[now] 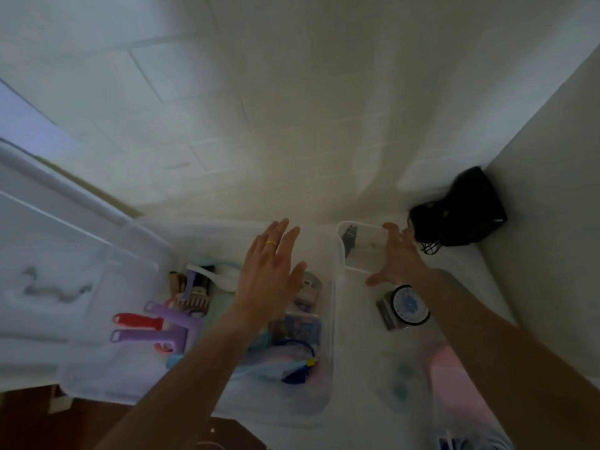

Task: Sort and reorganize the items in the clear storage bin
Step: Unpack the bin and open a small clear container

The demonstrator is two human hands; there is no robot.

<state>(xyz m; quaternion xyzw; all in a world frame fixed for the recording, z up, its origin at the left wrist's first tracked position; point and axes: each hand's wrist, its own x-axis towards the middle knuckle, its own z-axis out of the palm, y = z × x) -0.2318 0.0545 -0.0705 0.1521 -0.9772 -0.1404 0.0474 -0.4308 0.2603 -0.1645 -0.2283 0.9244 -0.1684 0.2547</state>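
The clear storage bin (337, 254), a translucent rounded-corner plastic tub, occupies the 6 o'clock zone on a pale surface. Inside it, at 8 o'clock, lie flat purple handles (168, 315) and a red handle (136, 320); a blue cord (300, 371) lies toward 6 o'clock. Other contents are blurred and cannot be identified.

The left hand (271, 280) hovers over the bin, fingers straight and slightly spread, a yellow ring (272, 243) on one finger.

At 3 o'clock, the right hand (397, 258) is spread, fingers resting on a small clear container (363, 245); whether it grips cannot be told. A round dial scale (407, 305) sits just beside the wrist. A black mesh basket (470, 212) stands against the wall, its contents indistinct.
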